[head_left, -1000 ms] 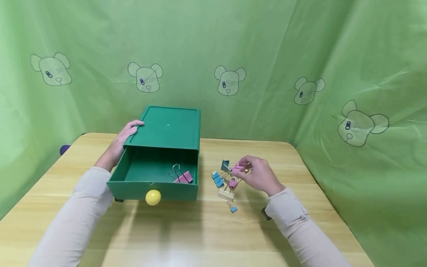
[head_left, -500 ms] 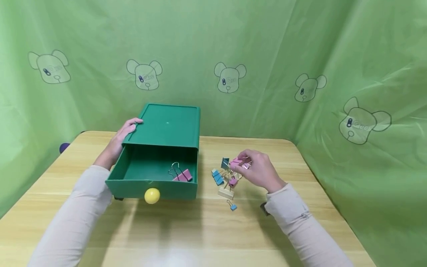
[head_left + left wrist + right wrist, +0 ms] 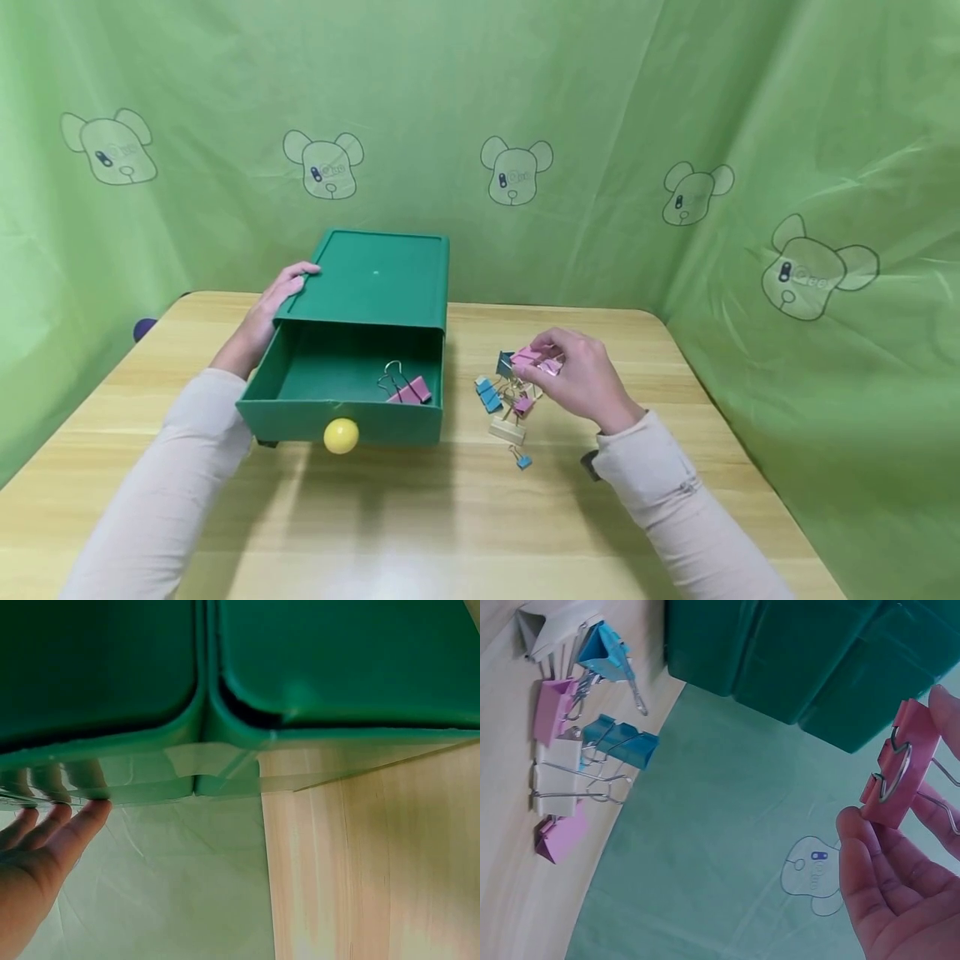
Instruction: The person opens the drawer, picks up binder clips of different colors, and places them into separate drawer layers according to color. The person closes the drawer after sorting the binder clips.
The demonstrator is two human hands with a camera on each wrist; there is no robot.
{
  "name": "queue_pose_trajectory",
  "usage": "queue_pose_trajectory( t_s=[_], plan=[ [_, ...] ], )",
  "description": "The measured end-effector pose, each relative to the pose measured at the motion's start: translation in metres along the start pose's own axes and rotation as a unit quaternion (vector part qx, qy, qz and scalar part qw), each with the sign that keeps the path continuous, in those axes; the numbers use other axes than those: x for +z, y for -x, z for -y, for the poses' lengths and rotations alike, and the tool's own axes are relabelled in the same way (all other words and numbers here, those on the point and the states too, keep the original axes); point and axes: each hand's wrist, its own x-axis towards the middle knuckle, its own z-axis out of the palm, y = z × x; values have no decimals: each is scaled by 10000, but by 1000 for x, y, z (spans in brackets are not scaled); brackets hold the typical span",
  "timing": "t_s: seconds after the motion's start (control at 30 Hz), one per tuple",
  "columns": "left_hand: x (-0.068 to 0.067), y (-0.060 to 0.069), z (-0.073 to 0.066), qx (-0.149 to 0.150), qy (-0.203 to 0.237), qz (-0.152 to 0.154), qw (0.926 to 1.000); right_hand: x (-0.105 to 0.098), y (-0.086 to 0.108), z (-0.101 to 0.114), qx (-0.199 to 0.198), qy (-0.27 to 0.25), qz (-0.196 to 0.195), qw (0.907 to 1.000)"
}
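Observation:
A pink binder clip (image 3: 527, 357) is pinched between the thumb and fingers of my right hand (image 3: 590, 382), just above a small pile of clips. In the right wrist view this clip (image 3: 904, 766) hangs well apart from the table, its wire handles folded out. My left hand (image 3: 272, 315) rests along the left side of a green drawer box (image 3: 375, 279), fingertips at its top edge. The left wrist view has these fingers (image 3: 79, 829) laid nearly straight against the box wall. The drawer (image 3: 300, 423) is pulled out, and another pink binder clip (image 3: 410, 392) lies inside.
On the wooden table (image 3: 480, 525), right of the drawer, lie a blue clip (image 3: 489, 396), a dark teal clip (image 3: 505, 364), a pink clip (image 3: 523, 406), a cream clip (image 3: 507, 430) and a small blue clip (image 3: 523, 462). A yellow knob (image 3: 341, 436) sticks out in front. Green curtains surround the table.
My right hand has lifted the pink binder clip slightly off the pile. My left hand keeps its place on the box. The head view has shifted a little.

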Motion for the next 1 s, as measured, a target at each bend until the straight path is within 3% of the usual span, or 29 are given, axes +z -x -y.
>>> queue_pose_trajectory(
  t_s=[1.0],
  plan=[
    [0, 0, 1, -18, 8, -10, 10000, -7, -9, 32, -299, -205, -288, 9989]
  ],
)
